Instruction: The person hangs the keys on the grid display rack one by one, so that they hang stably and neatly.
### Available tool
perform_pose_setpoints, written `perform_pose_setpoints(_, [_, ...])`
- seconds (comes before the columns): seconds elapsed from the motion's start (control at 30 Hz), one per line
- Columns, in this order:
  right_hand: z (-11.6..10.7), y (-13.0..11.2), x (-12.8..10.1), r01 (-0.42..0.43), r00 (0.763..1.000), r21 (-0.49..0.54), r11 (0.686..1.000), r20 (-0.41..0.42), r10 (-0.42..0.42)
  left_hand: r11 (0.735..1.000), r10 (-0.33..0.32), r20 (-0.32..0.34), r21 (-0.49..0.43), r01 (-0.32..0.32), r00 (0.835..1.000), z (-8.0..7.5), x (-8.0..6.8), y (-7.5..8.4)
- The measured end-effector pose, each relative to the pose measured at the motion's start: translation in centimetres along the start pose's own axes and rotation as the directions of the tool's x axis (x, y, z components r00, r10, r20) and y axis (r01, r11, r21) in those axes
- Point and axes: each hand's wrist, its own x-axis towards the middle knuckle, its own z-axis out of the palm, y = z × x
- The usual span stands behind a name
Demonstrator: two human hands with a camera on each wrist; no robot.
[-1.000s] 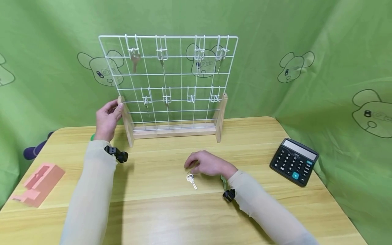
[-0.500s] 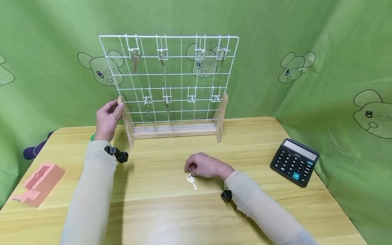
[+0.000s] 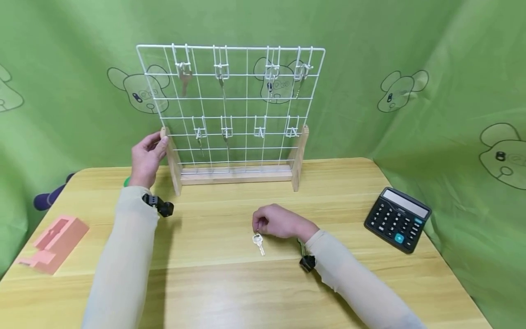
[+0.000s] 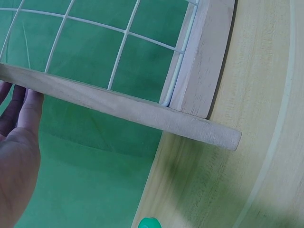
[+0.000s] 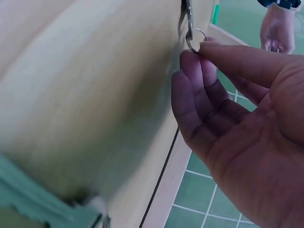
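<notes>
In the head view my left hand (image 3: 145, 161) grips the top of the left wooden post (image 3: 173, 162) of a white wire grid rack (image 3: 246, 98). Its fingers (image 4: 29, 111) reach behind that post in the left wrist view. Low over the table's middle, my right hand (image 3: 283, 222) pinches the small metal ring (image 5: 189, 43) of a silver key (image 3: 259, 243) between thumb and fingertips. The key dangles from the ring, its blade toward me. Double-wire hooks stand in two rows on the grid; keys hang on several, while the lower right hooks (image 3: 259, 132) carry none.
A black calculator (image 3: 397, 219) lies on the wooden table (image 3: 218, 292) at the right. On the left are a pink block-shaped holder (image 3: 57, 244) and, beyond the table edge, a purple object (image 3: 48, 199). Green cloth (image 3: 349, 41) hangs close behind the rack.
My right hand has closed its fingertips on the key's ring and lifted it slightly. The left hand keeps its place on the post. The head view has shifted a little.
</notes>
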Motion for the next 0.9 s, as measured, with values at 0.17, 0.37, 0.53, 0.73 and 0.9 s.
perform_pose_setpoints(0.17, [-0.6, -0.1, -0.7, -0.011, 0.999, 0.05, 0.999, -0.045, 0.014, 1.0, -0.006, -0.005, -0.014, 0.006, 1.0, 0.1, -0.1, 0.1])
perform_pose_setpoints(0.37, [-1.2, -0.4, -1.4, 0.006, 0.996, 0.081, 0.997, -0.086, 0.001, 1.0, -0.004, 0.001, -0.002, 0.004, 1.0, 0.1, -0.1, 0.2])
perform_pose_setpoints(0.53, [-1.5, -0.7, -1.8, 0.015, 0.991, 0.087, 0.996, -0.134, -0.003, 1.0, -0.005, -0.001, 0.02, 0.005, 1.0, 0.1, -0.2, 0.2])
perform_pose_setpoints(0.73, [-1.9, -0.9, -2.0, 0.007, 0.981, 0.121, 0.993, -0.193, 0.017, 1.0, -0.012, -0.007, 0.008, 0.012, 1.0, 0.1, -0.2, 0.3])
perform_pose_setpoints(0.9, [-2.2, -0.8, -2.1, 0.018, 0.974, 0.143, 0.989, -0.227, 0.015, 1.0, -0.011, -0.015, 0.022, 0.012, 1.0, 0.1, -0.1, 0.2])
